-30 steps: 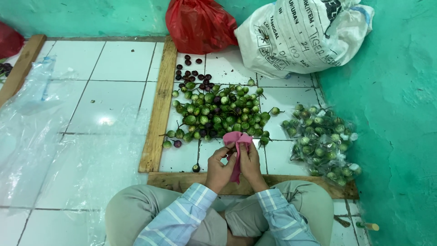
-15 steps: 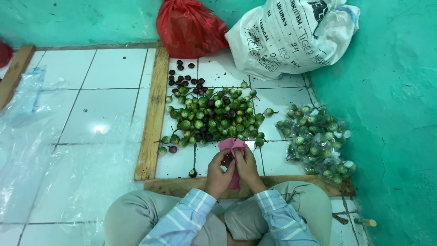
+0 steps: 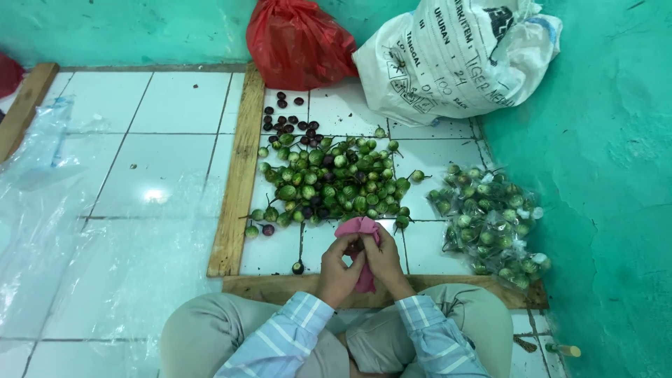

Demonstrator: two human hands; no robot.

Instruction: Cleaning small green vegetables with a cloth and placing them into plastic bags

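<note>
I sit cross-legged on a white tiled floor. My left hand [image 3: 338, 268] and my right hand [image 3: 387, 262] are held together over a pink cloth [image 3: 358, 230], both gripping it; whatever is wrapped inside is hidden. Just beyond my hands lies a heap of small round green eggplants [image 3: 330, 183] with a few purple ones. A group of dark purple ones [image 3: 285, 119] sits farther back.
A wooden frame [image 3: 238, 175] borders the heap on the left and front. Clear bags of green eggplants [image 3: 490, 220] lie to the right. A red plastic bag [image 3: 297, 42] and a white woven sack [image 3: 455, 59] lean against the teal wall. Clear plastic sheeting [image 3: 63, 224] covers the left floor.
My hands keep working the pink cloth in the same spot. The view has shifted slightly, so the heap and bags sit a little lower in the picture.
</note>
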